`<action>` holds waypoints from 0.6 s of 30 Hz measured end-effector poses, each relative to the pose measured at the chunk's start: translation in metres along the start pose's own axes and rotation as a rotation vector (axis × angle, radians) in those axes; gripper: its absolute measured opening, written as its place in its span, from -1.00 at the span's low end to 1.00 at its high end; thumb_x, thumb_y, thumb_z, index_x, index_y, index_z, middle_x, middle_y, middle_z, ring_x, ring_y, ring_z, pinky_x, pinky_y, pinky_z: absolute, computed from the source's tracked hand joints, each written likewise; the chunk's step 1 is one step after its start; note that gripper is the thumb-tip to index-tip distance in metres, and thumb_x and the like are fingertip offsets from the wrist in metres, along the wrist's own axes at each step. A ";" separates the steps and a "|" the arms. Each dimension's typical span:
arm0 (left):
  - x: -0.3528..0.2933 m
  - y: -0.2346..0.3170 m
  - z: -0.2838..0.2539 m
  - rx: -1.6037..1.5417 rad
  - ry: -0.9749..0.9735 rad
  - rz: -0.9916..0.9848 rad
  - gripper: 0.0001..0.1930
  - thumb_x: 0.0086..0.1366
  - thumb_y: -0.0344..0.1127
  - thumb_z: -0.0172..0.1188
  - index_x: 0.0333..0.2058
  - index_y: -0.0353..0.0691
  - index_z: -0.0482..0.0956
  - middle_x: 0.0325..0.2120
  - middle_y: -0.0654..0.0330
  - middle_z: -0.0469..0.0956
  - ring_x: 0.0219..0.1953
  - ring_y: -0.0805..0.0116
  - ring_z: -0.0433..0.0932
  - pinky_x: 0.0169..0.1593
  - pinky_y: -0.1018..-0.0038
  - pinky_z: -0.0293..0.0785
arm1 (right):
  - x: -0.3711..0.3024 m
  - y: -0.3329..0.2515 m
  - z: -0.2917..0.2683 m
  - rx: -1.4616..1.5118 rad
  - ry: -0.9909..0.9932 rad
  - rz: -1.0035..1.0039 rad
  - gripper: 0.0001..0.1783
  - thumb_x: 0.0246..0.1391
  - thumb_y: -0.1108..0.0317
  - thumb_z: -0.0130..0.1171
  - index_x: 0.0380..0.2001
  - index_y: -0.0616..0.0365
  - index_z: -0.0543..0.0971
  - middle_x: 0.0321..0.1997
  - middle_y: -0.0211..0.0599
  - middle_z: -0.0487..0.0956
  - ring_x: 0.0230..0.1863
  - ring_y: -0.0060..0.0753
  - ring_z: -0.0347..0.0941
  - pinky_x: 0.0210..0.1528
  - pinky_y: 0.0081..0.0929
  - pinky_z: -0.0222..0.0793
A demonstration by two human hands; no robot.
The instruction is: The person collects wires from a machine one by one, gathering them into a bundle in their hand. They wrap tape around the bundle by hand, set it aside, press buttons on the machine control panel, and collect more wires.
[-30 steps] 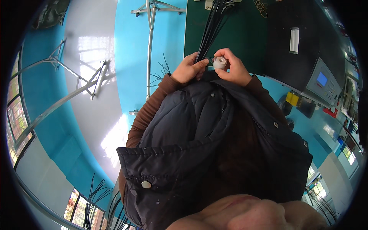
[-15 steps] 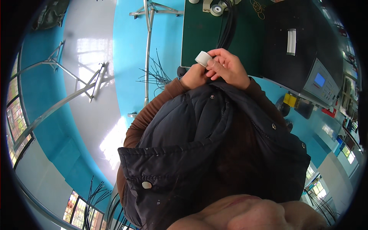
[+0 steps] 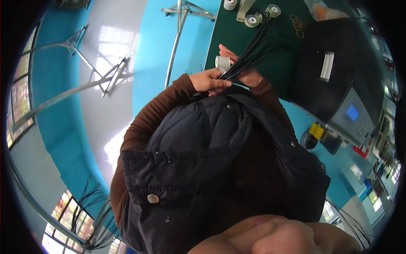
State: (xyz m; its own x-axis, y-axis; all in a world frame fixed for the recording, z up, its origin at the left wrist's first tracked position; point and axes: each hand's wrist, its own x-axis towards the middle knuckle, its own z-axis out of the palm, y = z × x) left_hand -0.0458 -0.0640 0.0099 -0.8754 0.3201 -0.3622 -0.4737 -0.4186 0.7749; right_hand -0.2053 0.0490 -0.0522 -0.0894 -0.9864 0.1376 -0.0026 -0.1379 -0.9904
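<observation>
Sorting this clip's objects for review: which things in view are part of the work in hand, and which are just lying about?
In use:
- left hand gripping the bundle of black cables
- right hand beside it
- white tape roll at the fingertips

Lying about:
- spare tape rolls on the green bench
- rubber bands
- grey machine with a blue screen
- yellow and black caster

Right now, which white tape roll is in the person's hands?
The white tape roll above the left hand, beside the black cables; the others lie on the green bench.
</observation>
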 end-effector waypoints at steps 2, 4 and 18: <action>-0.003 0.000 -0.001 -0.031 0.020 -0.034 -0.79 0.28 -0.22 -0.01 -0.48 -0.17 0.31 -0.73 0.43 0.16 -0.70 0.66 0.14 -0.66 0.68 0.08 | 0.011 0.009 -0.001 0.220 -0.122 0.037 -0.52 0.01 0.29 0.13 0.02 0.15 0.35 0.31 -0.14 0.03 0.27 -0.30 0.03 0.19 -0.35 0.05; -0.006 0.001 -0.003 -0.056 -0.044 -0.069 -0.79 0.28 -0.22 -0.01 -0.49 -0.16 0.30 -0.72 0.43 0.16 -0.70 0.66 0.13 -0.66 0.69 0.07 | 0.017 -0.001 0.003 0.399 -0.106 0.042 -0.53 0.04 0.25 0.10 0.02 0.15 0.34 0.27 -0.08 0.09 0.23 -0.26 0.09 0.18 -0.35 0.10; -0.011 -0.001 -0.005 -0.220 0.035 -0.017 -0.74 0.29 -0.18 -0.02 -0.54 -0.16 0.28 -0.70 0.41 0.18 -0.70 0.65 0.15 -0.65 0.70 0.06 | 0.034 -0.004 0.009 0.429 -0.165 0.186 -0.65 0.06 0.14 0.06 -0.18 0.15 0.39 -0.12 -0.20 0.46 -0.16 -0.44 0.42 -0.11 -0.52 0.37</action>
State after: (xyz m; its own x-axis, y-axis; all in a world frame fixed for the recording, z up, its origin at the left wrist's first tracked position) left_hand -0.0361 -0.0712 0.0109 -0.8679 0.3005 -0.3955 -0.4950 -0.5902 0.6377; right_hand -0.1998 0.0151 -0.0434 0.1091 -0.9940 -0.0070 0.4116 0.0515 -0.9099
